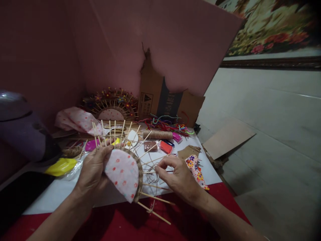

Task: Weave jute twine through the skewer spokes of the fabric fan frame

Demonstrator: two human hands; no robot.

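My left hand [91, 169] grips a half-round piece [122, 174] by its left side, thumb in front. Its face is white cloth with small red flowers, and its curved edge is wrapped in brown twine. Thin wooden sticks [157, 198] fan outward from that edge. On the right, my right hand [179, 177] pinches thin twine [153, 178] between thumb and forefinger, close to one of the sticks. Loose loops of the twine hang below and behind those fingertips. A small bit of it clings to the lowest stick.
Behind stand a finished-looking stick fan [111, 113] and torn cardboard [152, 90]. A twine roll [157, 134], coloured pipe cleaners [170, 125], and an orange packet [166, 146] lie on the white-and-red table. Flowered cloth [197, 170] is at right, a yellow piece [61, 166] and a dark flat object [27, 192] left.
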